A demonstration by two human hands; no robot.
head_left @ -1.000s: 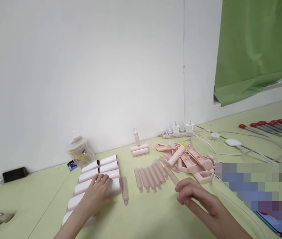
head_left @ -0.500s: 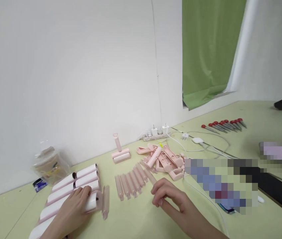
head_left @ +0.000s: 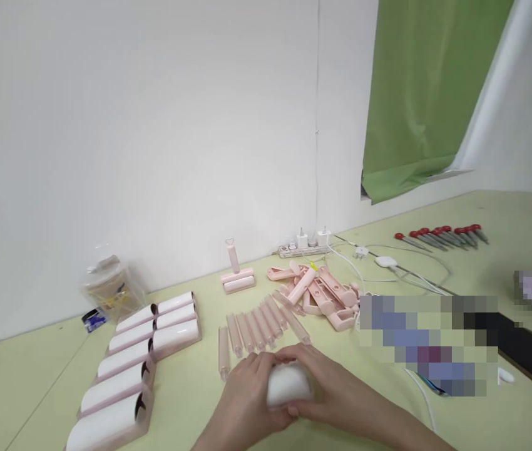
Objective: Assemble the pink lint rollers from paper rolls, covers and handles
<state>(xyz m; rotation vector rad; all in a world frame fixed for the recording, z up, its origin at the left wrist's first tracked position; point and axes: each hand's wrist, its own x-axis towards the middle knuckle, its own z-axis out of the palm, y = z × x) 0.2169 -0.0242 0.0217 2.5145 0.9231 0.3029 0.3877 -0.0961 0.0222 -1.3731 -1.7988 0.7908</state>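
Note:
My left hand [head_left: 254, 391] and my right hand [head_left: 325, 382] are both closed around one white lint roller head [head_left: 289, 383], close to the front of the table. Fingers cover its two ends, and its underside is hidden. Just beyond the hands lies a row of translucent pink handle tubes [head_left: 251, 329], with one tube set slantwise at its right end. To the left, more white lint roller heads [head_left: 127, 360] in pink casings are lined up in two columns. A complete pink lint roller [head_left: 238, 279] rests near the wall.
Behind the tubes is a heap of pink plastic frame parts [head_left: 325, 294]. A power strip [head_left: 303, 250] with plugs and cables sits by the wall. Red-handled tools [head_left: 439, 237] lie at the far right, and a clear plastic bag [head_left: 113, 288] stands at the left.
My left hand has brought a lint roller head from the left columns to the front middle. My right hand has moved in and closed on it too. The view has shifted left.

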